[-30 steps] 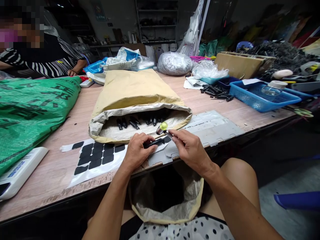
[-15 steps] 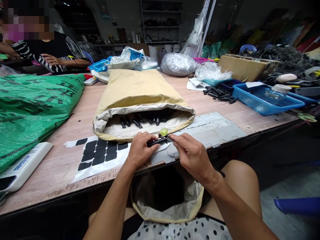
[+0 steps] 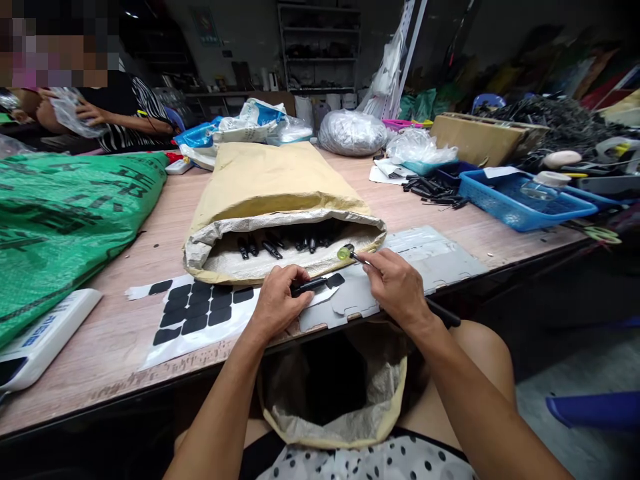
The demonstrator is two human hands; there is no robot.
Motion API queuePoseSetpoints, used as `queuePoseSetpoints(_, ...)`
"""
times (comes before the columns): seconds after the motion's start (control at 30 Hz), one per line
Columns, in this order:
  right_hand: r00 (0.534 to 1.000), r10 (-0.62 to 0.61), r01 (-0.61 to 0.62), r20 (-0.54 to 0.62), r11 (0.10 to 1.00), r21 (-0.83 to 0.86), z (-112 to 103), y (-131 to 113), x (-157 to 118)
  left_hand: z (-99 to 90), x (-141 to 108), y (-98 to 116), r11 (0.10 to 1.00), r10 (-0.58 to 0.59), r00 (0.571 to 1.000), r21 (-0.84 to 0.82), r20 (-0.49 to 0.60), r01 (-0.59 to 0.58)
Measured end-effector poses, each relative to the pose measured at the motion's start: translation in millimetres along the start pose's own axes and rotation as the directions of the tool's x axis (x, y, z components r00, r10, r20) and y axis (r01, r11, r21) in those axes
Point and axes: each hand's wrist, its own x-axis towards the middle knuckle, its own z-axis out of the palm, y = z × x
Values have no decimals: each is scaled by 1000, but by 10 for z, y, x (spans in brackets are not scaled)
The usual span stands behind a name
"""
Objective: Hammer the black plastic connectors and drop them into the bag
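Observation:
My left hand (image 3: 283, 297) is closed around a black pen-like tube (image 3: 309, 287), held low over the grey board at the table edge. In my right hand (image 3: 397, 283) is a small mallet (image 3: 345, 252) with a yellow-green face, a thin metal shaft and a black handle end sticking out behind the wrist. Its head is apart from the tube, up and to the right. Just beyond both hands, a beige woven sack (image 3: 280, 177) lies with its mouth towards me and several black tubes (image 3: 271, 249) inside. A sheet of black square stickers (image 3: 200, 307) lies beside my left hand.
Below the table edge, another open sack (image 3: 333, 437) sits between my knees. A green sack (image 3: 75, 213) and a white scale (image 3: 50, 337) stand left. Right are a blue basket (image 3: 520, 207), loose black parts (image 3: 433, 190) and a cardboard box (image 3: 487, 137). A co-worker (image 3: 135, 110) sits far left.
My right hand has drawn the mallet up and to the right, away from the black tube. My left hand has barely moved. The co-worker now holds a clear plastic bag.

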Motion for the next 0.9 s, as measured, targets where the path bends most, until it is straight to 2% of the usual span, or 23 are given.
queuePoseSetpoints(0.1, 999, 37, -38, -9, 987, -154, 94, 158, 87, 3, -5, -11, 1000, -17, 1000, -15, 6, 17)
queuePoseSetpoints(0.2, 999, 45, -46, -13, 972, -230, 169, 233, 97, 3, -7, -16, 1000, -14, 1000, -8, 9, 14)
queuePoseSetpoints(0.43, 999, 46, -47, -9, 962, -268, 186, 222, 53, 3, -2, -18, 1000, -15, 1000, 7, 12, 14)
queuePoseSetpoints(0.9, 999, 49, -53, -21, 956, -288, 193, 200, 43, 23, 10, -86, 993, 93, 995, 65, 27, -94)
